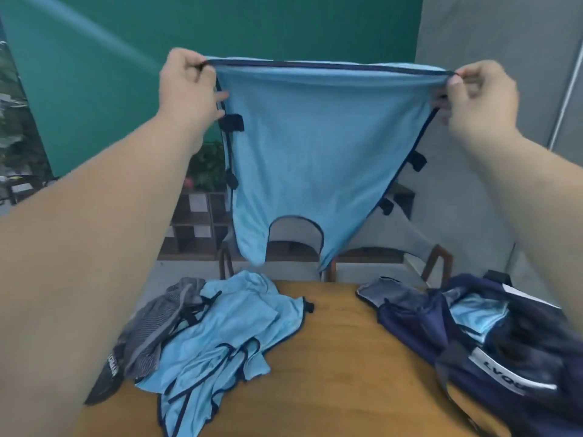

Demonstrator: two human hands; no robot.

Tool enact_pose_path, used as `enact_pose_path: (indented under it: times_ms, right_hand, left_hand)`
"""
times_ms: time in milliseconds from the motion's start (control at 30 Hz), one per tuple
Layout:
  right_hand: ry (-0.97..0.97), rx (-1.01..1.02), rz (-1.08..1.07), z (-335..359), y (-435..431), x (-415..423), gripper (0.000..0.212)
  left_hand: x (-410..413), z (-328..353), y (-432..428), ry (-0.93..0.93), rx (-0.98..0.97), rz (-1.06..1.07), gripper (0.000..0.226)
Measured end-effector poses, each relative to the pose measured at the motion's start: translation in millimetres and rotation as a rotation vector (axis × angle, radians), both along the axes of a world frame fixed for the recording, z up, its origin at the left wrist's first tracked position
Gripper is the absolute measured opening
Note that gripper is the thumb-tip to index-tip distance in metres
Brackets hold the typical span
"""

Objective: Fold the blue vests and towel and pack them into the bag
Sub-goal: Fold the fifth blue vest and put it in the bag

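Left hand and right hand each pinch a hem corner of a blue vest, stretched in the air above the desk. The navy bag lies open, near right. A loose pinch could drop one corner, collapsing the vest onto the unfolded pile.

A wooden table is seen well below the left hand and right hand. Chairs are set beyond it. A dark shelf unit and a plant are placed under the left hand.
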State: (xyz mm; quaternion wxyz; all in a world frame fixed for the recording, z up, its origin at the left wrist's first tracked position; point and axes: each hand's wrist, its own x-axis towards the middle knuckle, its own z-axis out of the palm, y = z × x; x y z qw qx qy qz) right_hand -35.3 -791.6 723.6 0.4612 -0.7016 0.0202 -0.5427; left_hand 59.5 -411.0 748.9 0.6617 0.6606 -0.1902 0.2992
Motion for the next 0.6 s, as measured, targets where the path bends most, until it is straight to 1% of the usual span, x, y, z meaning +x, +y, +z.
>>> enact_pose_path:
  times_ms: [67,133,200,267,333,400,433,467,500,533,600]
  right_hand:
    - [-0.015,0.011,0.018,-5,7,-7,0.008]
    - [0.019,0.019,0.025,-27,11,-13,0.01]
    - [0.069,0.02,0.006,-68,17,-19,0.01]
    - [0.142,0.012,-0.034,-130,25,-27,0.006]
    - [0.243,0.014,-0.049,-206,37,-40,0.005]
    - [0.399,0.03,-0.041,-285,47,-56,0.007]
    - [0.489,0.007,-0.052,-321,51,-64,0.008]
    - [0.57,-0.036,-0.062,-353,53,-72,0.008]
    - [0.638,-0.09,-0.078,-382,53,-79,0.006]
    - [0.685,-0.154,-0.086,-405,52,-87,0.003]
    - [0.739,-0.335,-0.133,-441,46,-96,0.012]
  left_hand:
    - [-8,-9,-1,-0.042,-0.018,-0.002,0.009]
    - [-12,-35,-3,-0.031,-0.055,0.008,0.01]
    - [-15,-78,-5,0.007,-0.086,0.02,0.014]
    - [-24,-140,-3,0.073,-0.043,0.051,0.017]
    - [-34,-220,2,0.162,0.041,0.053,0.014]
    - [-44,-301,13,0.278,0.16,0.067,0.004]
    - [-50,-337,19,0.337,0.238,0.093,0.009]
    - [-55,-369,26,0.39,0.327,0.122,0.01]
    - [-61,-395,33,0.435,0.403,0.139,0.007]
    - [-67,-416,40,0.45,0.475,0.163,0.008]
    - [-75,-446,52,0.414,0.613,0.192,0.016]
